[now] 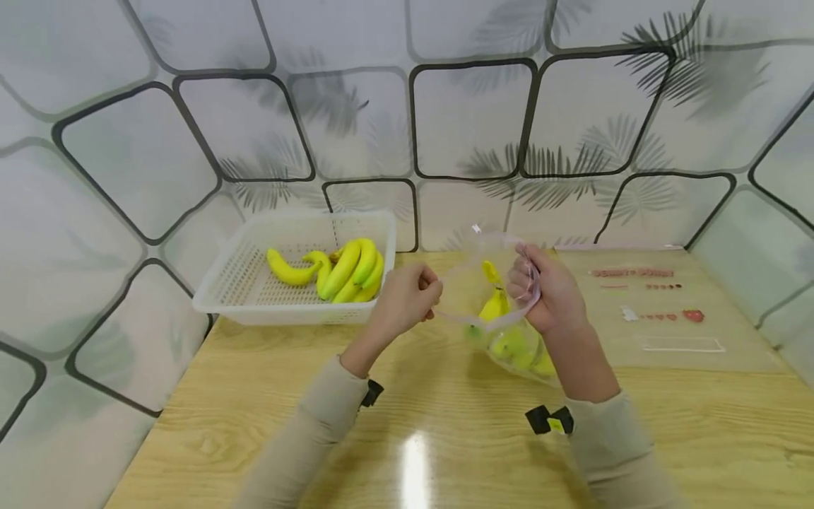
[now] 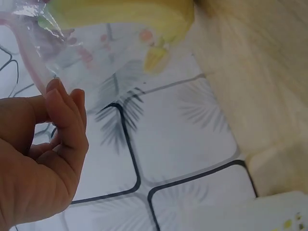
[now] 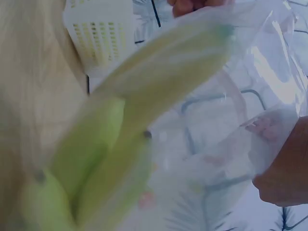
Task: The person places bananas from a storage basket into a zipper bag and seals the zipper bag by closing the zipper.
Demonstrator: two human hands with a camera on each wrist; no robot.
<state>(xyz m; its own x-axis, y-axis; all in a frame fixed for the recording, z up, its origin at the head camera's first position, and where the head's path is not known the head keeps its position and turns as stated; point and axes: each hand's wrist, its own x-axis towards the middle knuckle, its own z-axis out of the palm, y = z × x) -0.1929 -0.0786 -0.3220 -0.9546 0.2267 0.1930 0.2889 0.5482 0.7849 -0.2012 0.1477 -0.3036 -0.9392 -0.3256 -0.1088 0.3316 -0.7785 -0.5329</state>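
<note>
Between the hands hangs a clear plastic bag (image 1: 473, 322) with a pale pink rim, its mouth spread wide. Inside it are several bananas (image 1: 518, 348); through the film in the right wrist view, yellow-green bananas (image 3: 144, 91) look blurred. My left hand (image 1: 410, 297) pinches the rim on the left side, and the left wrist view shows thumb and fingers together on the pink edge. On the other side my right hand (image 1: 552, 293) grips the rim with curled fingers. The bag's bottom is close to the table; whether it touches cannot be told.
A white perforated basket (image 1: 238, 307) holding several bananas (image 1: 350, 272) stands at the back left of the wooden table (image 1: 267, 410). At the right lies a flat transparent bag (image 1: 699, 357) with red print. A patterned cloth wall (image 1: 470, 120) closes off the back and sides.
</note>
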